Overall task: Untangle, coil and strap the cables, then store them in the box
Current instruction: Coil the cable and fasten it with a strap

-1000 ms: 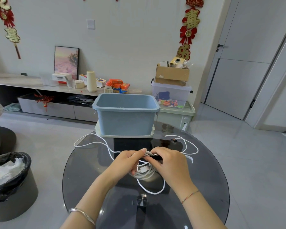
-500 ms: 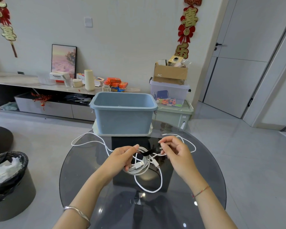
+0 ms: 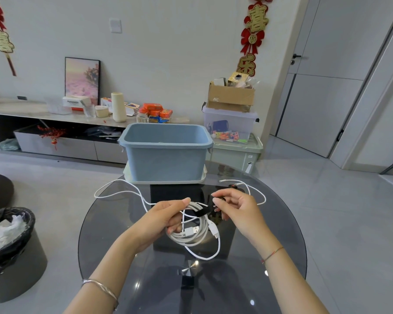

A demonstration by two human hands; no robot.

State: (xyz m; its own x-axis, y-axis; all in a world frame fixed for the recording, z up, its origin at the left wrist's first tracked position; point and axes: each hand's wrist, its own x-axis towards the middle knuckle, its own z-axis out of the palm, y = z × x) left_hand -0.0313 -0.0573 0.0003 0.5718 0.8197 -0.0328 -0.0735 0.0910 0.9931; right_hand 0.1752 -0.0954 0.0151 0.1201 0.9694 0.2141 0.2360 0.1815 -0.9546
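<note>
My left hand (image 3: 166,219) grips a coil of white cable (image 3: 192,234) above the round dark glass table (image 3: 270,257). Two plug ends hang loose across the coil. A black strap (image 3: 201,213) runs round the coil's top and out to the right, where my right hand (image 3: 235,208) pinches its free end between thumb and fingers. A second white cable (image 3: 127,192) lies uncoiled on the table, looping from the left past my hands to the right. The blue box (image 3: 166,159) stands open on its pale lid at the table's far edge.
A bin lined with a black bag (image 3: 9,245) stands on the floor at the left. Stacked storage boxes (image 3: 230,125) sit behind the table at the right. A low shelf (image 3: 43,114) with small items runs along the back wall.
My hands have drawn apart. The right hand has pulled the black strap's end out to the right and slightly up, while the left keeps hold of the coil.
</note>
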